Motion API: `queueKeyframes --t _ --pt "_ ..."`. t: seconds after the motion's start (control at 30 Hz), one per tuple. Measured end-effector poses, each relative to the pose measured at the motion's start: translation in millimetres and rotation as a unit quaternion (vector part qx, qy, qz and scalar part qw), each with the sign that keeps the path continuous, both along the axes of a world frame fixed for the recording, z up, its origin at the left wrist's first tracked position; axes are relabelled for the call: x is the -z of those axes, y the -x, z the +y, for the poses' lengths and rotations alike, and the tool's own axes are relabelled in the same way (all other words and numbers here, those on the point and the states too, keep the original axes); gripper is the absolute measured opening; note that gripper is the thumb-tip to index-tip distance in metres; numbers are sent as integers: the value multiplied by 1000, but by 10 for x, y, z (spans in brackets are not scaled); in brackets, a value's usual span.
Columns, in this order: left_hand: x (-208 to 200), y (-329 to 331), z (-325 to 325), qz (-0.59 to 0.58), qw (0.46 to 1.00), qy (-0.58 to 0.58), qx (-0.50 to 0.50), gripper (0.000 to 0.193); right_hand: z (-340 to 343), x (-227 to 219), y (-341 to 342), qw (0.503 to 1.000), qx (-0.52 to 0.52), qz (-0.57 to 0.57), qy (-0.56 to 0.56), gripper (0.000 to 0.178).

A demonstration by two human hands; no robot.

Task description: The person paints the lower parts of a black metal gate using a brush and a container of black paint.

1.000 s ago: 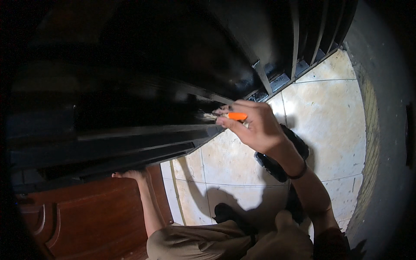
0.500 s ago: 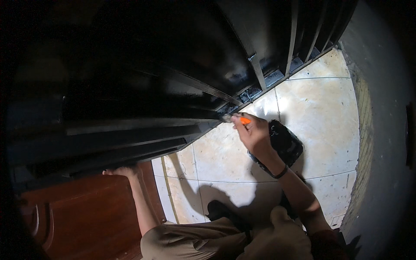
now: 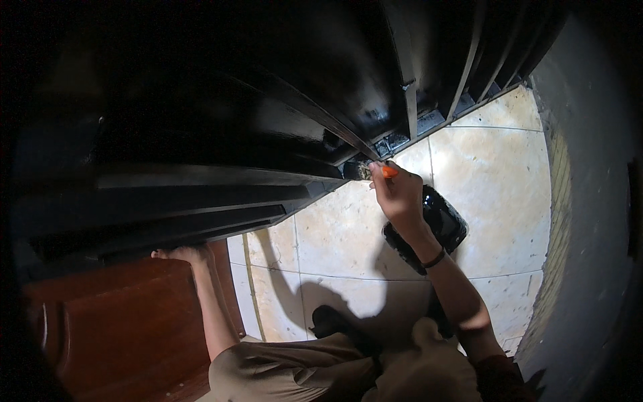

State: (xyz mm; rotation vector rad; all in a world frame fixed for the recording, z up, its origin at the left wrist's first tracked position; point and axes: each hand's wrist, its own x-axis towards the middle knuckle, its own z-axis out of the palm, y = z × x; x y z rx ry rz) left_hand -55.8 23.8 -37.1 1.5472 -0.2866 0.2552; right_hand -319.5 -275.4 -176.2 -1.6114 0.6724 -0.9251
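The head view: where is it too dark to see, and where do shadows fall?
Head view: the black gate and picture rim sink into darkness; sunlit floor tiles are bright; the arm's shadow crosses the tiles by the left hand; straight bars bend toward the rim.

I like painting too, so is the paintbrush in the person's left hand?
No, the right hand holds the orange-handled brush against the black gate, while the left hand rests on the gate's lower edge.
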Motion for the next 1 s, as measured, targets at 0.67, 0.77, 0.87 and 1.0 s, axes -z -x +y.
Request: queueKeyframes --t 0.67,0.77,0.87,1.0 --pt "339 -373 409 60 995 70 31 104 483 -100 526 957 -192 57 209 15" --pt "815 -900 1055 -383 819 -413 -105 64 419 -314 272 906 -236 75 344 22" --pt "1002 -943 902 -386 853 -337 -98 64 422 -823 165 863 -208 47 457 33" --pt "1126 -1045 880 -180 971 -133 -86 75 667 -973 178 827 -161 16 538 36"
